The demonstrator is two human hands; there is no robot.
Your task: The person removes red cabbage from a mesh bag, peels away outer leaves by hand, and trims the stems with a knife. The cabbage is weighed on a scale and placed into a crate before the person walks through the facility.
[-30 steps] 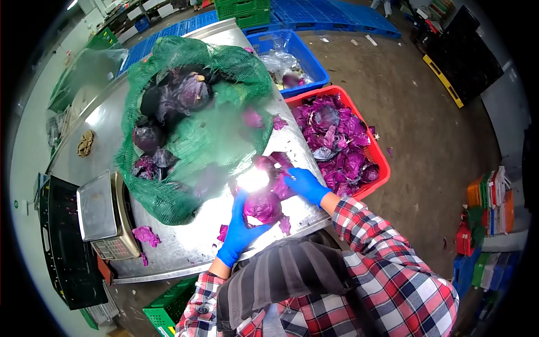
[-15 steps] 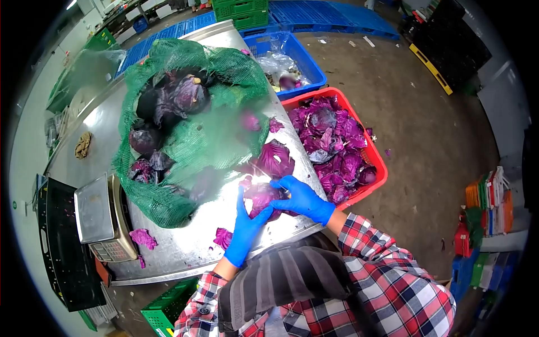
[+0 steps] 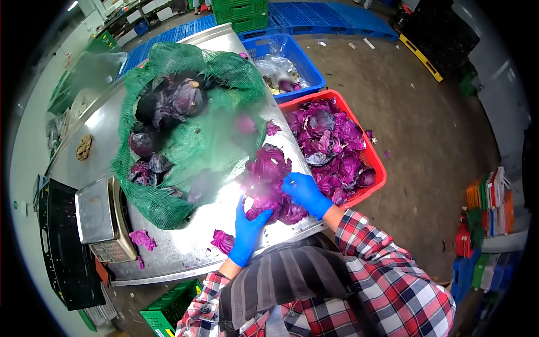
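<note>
A red cabbage head (image 3: 263, 203) rests near the table's front edge, its shiny surface partly washed out by glare. My left hand (image 3: 247, 230), in a blue glove, grips its left side, thumb up along it and fingers under the near side. At the right, my gloved right hand (image 3: 307, 194) has its fingers curled together against the leaves; what they pinch is hidden. Loose purple leaves (image 3: 269, 163) lie just beyond the cabbage, and another leaf (image 3: 293, 212) lies below my right hand.
A green mesh bag (image 3: 168, 210) with several dark red cabbages (image 3: 188, 98) spreads over the metal table (image 3: 185, 261). A scale (image 3: 101, 219) stands left. Beyond the right edge are a red crate (image 3: 377, 160) of purple leaves and a blue crate (image 3: 314, 70).
My right hand has shifted slightly right and off the cabbage's top, its fingers now curled in. More of the cabbage and the leaf beside it shows. My left hand stays on the cabbage.
</note>
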